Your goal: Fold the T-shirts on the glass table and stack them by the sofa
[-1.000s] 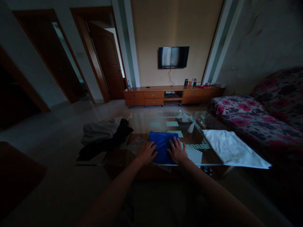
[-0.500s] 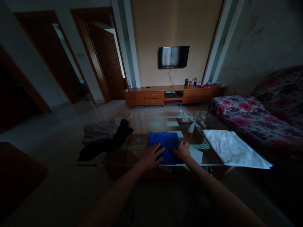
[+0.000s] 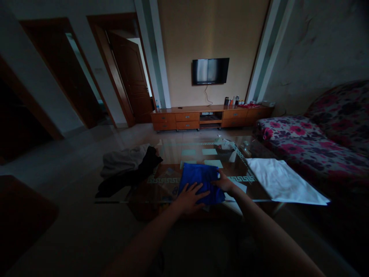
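A folded blue cloth (image 3: pixel 198 172) lies at the near edge of the glass table (image 3: pixel 173 148), slightly turned, with its right part rumpled. My left hand (image 3: pixel 190 197) rests flat on its lower left part, fingers spread. At the cloth's right edge my right hand (image 3: pixel 225 183) is closed, fingers curled over the fabric; its fingertips are partly hidden. To the right lies a flat white cloth (image 3: pixel 285 181), its corner reaching past the table's edge. A black garment (image 3: pixel 129 175) and a grey garment (image 3: pixel 123 159) are heaped on the left side.
Near the table's far right corner stand a glass jar (image 3: pixel 246 146) and a crumpled plastic bag (image 3: pixel 226 144). A flowered sofa (image 3: pixel 311 150) runs along the right. Beyond the table are a low wooden cabinet (image 3: pixel 187 119) and a wall television (image 3: pixel 210 71).
The blue cloth has turned a little and its lower right corner has shifted right. My left hand has slid right across it. My right hand now curls around its right edge.
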`<state>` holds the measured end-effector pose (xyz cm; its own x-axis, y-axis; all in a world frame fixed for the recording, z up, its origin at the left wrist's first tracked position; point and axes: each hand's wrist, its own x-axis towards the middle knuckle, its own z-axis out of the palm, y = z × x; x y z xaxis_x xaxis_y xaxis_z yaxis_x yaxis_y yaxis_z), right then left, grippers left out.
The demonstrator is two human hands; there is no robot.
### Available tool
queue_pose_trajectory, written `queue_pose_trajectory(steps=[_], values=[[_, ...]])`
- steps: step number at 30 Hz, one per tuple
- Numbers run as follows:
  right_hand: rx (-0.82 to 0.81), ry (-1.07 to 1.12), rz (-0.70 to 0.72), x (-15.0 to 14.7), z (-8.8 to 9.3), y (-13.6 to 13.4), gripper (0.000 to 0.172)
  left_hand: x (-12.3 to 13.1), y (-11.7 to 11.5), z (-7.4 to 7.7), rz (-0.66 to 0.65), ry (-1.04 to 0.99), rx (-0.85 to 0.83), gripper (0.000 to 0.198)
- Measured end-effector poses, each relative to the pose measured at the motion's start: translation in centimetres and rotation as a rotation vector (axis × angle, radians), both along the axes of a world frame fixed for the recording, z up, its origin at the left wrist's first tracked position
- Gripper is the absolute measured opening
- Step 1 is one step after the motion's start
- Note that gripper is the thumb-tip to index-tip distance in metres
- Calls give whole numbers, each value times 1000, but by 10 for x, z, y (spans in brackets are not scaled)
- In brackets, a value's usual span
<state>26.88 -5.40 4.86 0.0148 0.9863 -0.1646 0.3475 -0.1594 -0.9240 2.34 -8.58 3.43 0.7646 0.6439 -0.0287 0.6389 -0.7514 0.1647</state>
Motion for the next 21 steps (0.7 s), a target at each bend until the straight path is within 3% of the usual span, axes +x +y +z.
queue_pose_trajectory(steps=[3,6,9,15,21], values=[[19,170,128,4,2,-3,89,2,-4,3,-2,-4,-5,59],[8,62,234,9,7,-4,72,5,-8,10,-7,-9,-21,57],[-1,-71,260,12,14,-4,64,5,-11,22,-3,-11,-60,57],[57,-97,279,19,36,-6,82,1,-25,51,45,-71,-48,64],[164,-40,261,34,58,-12,88,0,-39,60,8,-47,-29,51]])
